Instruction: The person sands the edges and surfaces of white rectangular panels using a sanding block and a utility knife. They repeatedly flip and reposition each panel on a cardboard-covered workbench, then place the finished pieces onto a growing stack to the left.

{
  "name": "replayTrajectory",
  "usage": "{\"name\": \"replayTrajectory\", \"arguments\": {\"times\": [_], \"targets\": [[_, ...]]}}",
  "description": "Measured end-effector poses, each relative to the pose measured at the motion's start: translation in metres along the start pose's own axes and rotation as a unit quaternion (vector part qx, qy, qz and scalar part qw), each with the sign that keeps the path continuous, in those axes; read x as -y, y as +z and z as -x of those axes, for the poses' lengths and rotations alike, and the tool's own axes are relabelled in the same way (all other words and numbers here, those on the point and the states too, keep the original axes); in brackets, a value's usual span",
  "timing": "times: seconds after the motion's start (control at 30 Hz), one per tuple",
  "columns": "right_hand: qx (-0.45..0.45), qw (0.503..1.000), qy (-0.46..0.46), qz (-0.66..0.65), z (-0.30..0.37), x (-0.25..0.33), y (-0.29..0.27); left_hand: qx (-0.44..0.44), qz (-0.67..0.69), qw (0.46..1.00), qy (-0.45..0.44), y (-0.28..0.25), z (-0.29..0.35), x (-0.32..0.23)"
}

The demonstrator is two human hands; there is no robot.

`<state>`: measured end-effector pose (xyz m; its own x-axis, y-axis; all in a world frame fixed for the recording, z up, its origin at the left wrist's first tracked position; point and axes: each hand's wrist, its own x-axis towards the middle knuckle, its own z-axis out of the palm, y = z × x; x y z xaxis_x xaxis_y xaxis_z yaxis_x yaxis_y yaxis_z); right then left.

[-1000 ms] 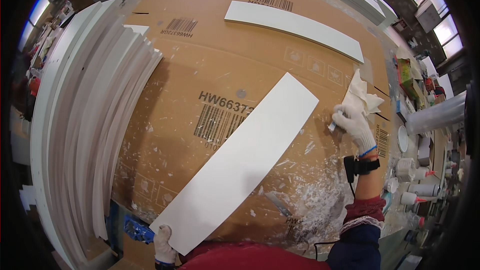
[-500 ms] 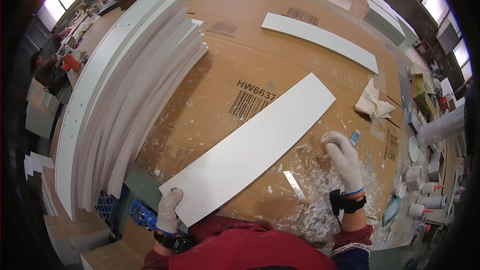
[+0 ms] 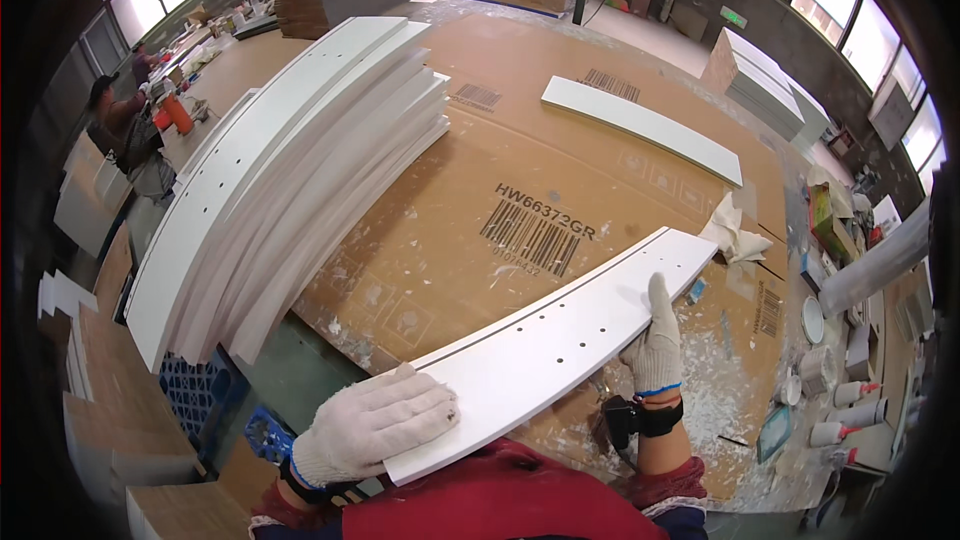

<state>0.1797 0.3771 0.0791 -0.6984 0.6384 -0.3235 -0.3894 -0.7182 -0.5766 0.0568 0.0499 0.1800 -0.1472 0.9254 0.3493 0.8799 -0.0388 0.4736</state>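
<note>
A long white board with a groove along its far edge and several small holes lies slanted in front of me. My left hand, in a white knit glove, rests on its near left end, fingers stretched flat over the top face. Toward the far right end, my right hand, also gloved, grips the near edge with the thumb on top; its other fingers are hidden beneath. A tall stack of similar white boards stands on the left. Another white board lies at the far side of the table.
Brown cardboard covers the table, with white flakes scattered near my right wrist. A crumpled cloth lies beyond the board's right end. Several glue bottles and tubs line the right edge. A co-worker sits at the far left.
The board has been turned over, from a plain face to one with holes and a groove. My left hand has moved onto its top, and my right hand has taken hold of its edge.
</note>
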Motion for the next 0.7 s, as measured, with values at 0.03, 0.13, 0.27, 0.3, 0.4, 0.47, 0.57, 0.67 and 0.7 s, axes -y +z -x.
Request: {"name": "replayTrajectory", "arguments": {"times": [0.03,0.13,0.27,0.3,0.4,0.47,0.57,0.67,0.7], "targets": [[-0.013,1.0,-0.001,0.006,-0.005,-0.004,-0.011,0.001,-0.013,1.0,0.017,0.001,0.0,0.001],[-0.021,0.998,-0.03,-0.052,0.004,-0.013,-0.022,-0.099,-0.069,0.993,-0.003,0.006,0.01,0.005],[0.051,0.992,-0.048,-0.102,0.013,-0.02,-0.005,-0.472,0.232,0.814,-0.245,0.045,0.066,0.052],[0.072,0.99,-0.047,-0.113,0.012,-0.018,-0.005,-0.495,0.498,0.673,-0.233,0.042,0.074,0.061],[0.056,0.991,-0.087,-0.087,0.01,-0.01,-0.003,-0.36,0.728,0.529,-0.246,0.06,0.057,0.044],[0.049,0.992,-0.081,-0.079,0.012,-0.006,0.006,-0.324,0.706,0.563,-0.282,0.076,0.066,0.052],[0.168,0.976,-0.122,0.067,0.014,0.002,0.001,-0.266,0.717,0.557,-0.323,0.096,0.071,0.073],[0.109,0.987,-0.115,0.031,0.01,-0.009,0.004,-0.277,0.807,0.475,-0.217,0.089,0.063,0.049],[0.112,0.984,-0.127,0.058,0.013,-0.016,0.015,-0.289,0.779,0.508,-0.227,0.083,0.064,0.047]]}}
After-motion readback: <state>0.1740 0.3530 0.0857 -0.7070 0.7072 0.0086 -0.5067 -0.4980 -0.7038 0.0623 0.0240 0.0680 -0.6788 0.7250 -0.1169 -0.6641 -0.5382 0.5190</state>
